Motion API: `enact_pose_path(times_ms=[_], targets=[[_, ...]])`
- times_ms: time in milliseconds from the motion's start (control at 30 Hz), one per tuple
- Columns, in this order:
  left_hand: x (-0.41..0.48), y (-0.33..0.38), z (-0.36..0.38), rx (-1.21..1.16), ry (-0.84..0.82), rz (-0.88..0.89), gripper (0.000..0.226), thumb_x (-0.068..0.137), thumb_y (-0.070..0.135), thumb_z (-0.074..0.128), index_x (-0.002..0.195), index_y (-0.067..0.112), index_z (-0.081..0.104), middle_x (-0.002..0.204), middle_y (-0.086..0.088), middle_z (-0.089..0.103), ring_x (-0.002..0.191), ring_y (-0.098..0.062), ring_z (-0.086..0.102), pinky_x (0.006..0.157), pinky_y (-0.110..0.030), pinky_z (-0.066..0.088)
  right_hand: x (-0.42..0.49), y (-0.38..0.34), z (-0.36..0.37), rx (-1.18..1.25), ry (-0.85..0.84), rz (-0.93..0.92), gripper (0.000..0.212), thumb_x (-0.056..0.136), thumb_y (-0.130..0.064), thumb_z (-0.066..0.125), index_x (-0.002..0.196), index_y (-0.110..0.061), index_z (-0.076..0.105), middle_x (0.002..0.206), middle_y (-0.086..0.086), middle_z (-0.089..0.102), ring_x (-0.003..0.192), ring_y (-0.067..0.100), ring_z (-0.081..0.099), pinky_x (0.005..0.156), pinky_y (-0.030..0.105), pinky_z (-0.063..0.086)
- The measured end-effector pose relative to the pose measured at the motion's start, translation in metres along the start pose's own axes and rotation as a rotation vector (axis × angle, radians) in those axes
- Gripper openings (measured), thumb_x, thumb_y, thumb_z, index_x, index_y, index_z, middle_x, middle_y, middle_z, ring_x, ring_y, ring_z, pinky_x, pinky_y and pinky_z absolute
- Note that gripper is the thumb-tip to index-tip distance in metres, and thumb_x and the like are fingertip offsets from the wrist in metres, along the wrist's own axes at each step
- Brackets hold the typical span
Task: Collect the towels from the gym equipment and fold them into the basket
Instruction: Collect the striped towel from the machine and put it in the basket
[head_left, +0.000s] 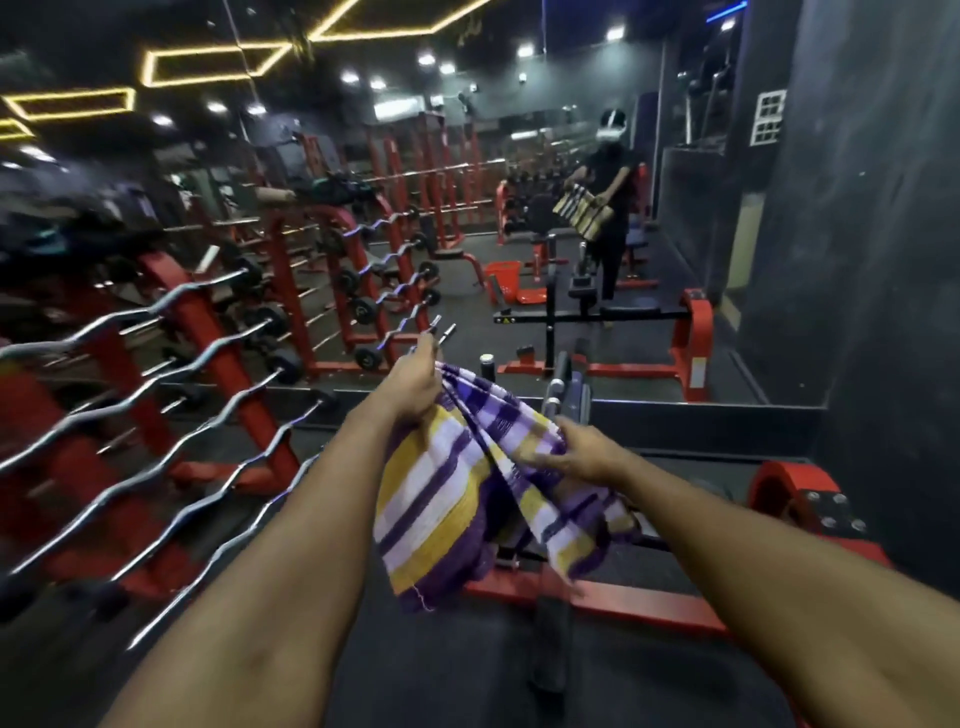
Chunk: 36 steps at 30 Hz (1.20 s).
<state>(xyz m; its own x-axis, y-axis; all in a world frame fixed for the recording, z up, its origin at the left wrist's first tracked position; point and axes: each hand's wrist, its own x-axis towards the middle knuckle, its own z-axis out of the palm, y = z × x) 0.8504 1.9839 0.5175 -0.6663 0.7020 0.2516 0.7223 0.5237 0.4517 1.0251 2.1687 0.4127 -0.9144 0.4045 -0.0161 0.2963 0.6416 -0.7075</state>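
Observation:
A towel (441, 499) with purple, white and yellow stripes hangs in front of me, above a red and black gym machine (597, 592). My left hand (413, 382) pinches its top edge, held up high. My right hand (582, 452) grips the towel lower and to the right, so the cloth spreads between both hands and droops below them. In the mirror ahead, a red basket (503, 273) shows on the floor, beside the reflection of a person (610, 208) holding the same striped towel.
A red rack of curl bars (171, 395) fills the left side, its bar ends pointing toward me. A wall mirror (467, 208) stands ahead with a low ledge. A red machine part (800, 493) sits at right by a dark wall. Black rubber floor lies below.

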Motion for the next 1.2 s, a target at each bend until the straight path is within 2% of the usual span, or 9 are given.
enact_pose_path(times_ms=[100, 200, 400, 567, 700, 833, 933, 1100, 1200], targets=[[-0.024, 0.015, -0.026, -0.031, -0.042, 0.016, 0.013, 0.094, 0.009, 0.04, 0.105, 0.008, 0.033, 0.091, -0.015, 0.055, 0.083, -0.028, 0.052, 0.071, -0.03, 0.035, -0.013, -0.032, 0.042, 0.14, -0.028, -0.095, 0.091, 0.056, -0.06, 0.087, 0.133, -0.029, 0.05, 0.121, -0.015, 0.066, 0.111, 0.004, 0.062, 0.096, 0.023, 0.047], [-0.064, 0.013, -0.059, -0.041, -0.028, 0.022, 0.027, 0.096, 0.023, 0.053, 0.101, 0.011, 0.029, 0.091, -0.012, 0.054, 0.081, -0.026, 0.052, 0.07, -0.03, 0.034, -0.035, -0.078, 0.091, 0.262, -0.022, -0.225, 0.079, 0.056, -0.044, 0.092, 0.123, -0.027, 0.055, 0.11, -0.018, 0.07, 0.098, -0.007, 0.064, 0.085, 0.011, 0.048], [-0.163, -0.031, -0.128, 0.074, -0.04, -0.026, 0.051, 0.089, 0.032, 0.066, 0.116, 0.007, 0.03, 0.101, -0.01, 0.06, 0.089, -0.028, 0.059, 0.077, -0.035, 0.043, -0.076, -0.123, 0.166, 0.106, 0.188, -0.179, 0.033, 0.064, -0.036, 0.069, 0.092, -0.02, 0.071, 0.082, 0.0, 0.074, 0.08, 0.022, 0.069, 0.074, 0.036, 0.056], [-0.247, -0.069, -0.157, 0.102, -0.112, -0.092, 0.055, 0.084, 0.029, 0.071, 0.117, 0.013, 0.03, 0.105, -0.011, 0.061, 0.096, -0.029, 0.061, 0.08, -0.034, 0.046, -0.128, -0.168, 0.218, 0.158, 0.086, -0.182, 0.056, 0.057, -0.063, 0.067, 0.097, -0.025, 0.063, 0.087, -0.008, 0.074, 0.083, 0.01, 0.068, 0.077, 0.034, 0.054], [-0.298, -0.083, -0.165, 0.066, -0.135, -0.088, 0.052, 0.08, 0.021, 0.073, 0.116, 0.015, 0.036, 0.105, -0.007, 0.059, 0.092, -0.022, 0.058, 0.079, -0.033, 0.047, -0.163, -0.19, 0.252, 0.017, 0.16, -0.138, 0.032, 0.065, -0.044, 0.055, 0.086, -0.021, 0.062, 0.089, 0.006, 0.075, 0.089, 0.032, 0.068, 0.072, 0.035, 0.05], [-0.349, -0.11, -0.18, 0.235, -0.164, -0.16, 0.026, 0.075, 0.009, 0.068, 0.099, 0.013, 0.058, 0.096, -0.008, 0.067, 0.086, -0.023, 0.062, 0.068, -0.027, 0.044, -0.189, -0.198, 0.231, -0.139, 0.291, -0.043, 0.017, 0.074, -0.018, 0.056, 0.09, -0.017, 0.062, 0.091, 0.013, 0.072, 0.093, 0.038, 0.067, 0.072, 0.036, 0.05], [-0.379, -0.136, -0.179, 0.404, -0.139, -0.316, 0.014, 0.073, 0.007, 0.059, 0.083, 0.009, 0.069, 0.084, -0.012, 0.071, 0.082, -0.027, 0.066, 0.067, -0.029, 0.047, -0.196, -0.199, 0.196, -0.182, 0.405, -0.027, 0.015, 0.076, -0.015, 0.059, 0.09, -0.017, 0.064, 0.089, 0.012, 0.073, 0.091, 0.036, 0.069, 0.072, 0.034, 0.05], [-0.401, -0.153, -0.157, 0.373, 0.076, -0.5, 0.018, 0.069, 0.005, 0.055, 0.082, 0.012, 0.065, 0.096, -0.016, 0.07, 0.097, -0.035, 0.065, 0.076, -0.036, 0.051, -0.2, -0.201, 0.143, -0.346, 0.523, -0.043, 0.023, 0.082, -0.004, 0.056, 0.1, -0.017, 0.063, 0.098, 0.013, 0.071, 0.096, 0.036, 0.067, 0.085, 0.04, 0.047], [-0.408, -0.139, -0.146, 0.386, 0.224, -0.577, 0.023, 0.077, 0.011, 0.053, 0.099, 0.017, 0.057, 0.108, -0.016, 0.065, 0.105, -0.037, 0.062, 0.091, -0.046, 0.046, -0.2, -0.198, 0.123, -0.417, 0.563, -0.035, 0.02, 0.084, 0.0, 0.058, 0.102, -0.01, 0.061, 0.101, 0.016, 0.069, 0.095, 0.038, 0.066, 0.078, 0.04, 0.051]])
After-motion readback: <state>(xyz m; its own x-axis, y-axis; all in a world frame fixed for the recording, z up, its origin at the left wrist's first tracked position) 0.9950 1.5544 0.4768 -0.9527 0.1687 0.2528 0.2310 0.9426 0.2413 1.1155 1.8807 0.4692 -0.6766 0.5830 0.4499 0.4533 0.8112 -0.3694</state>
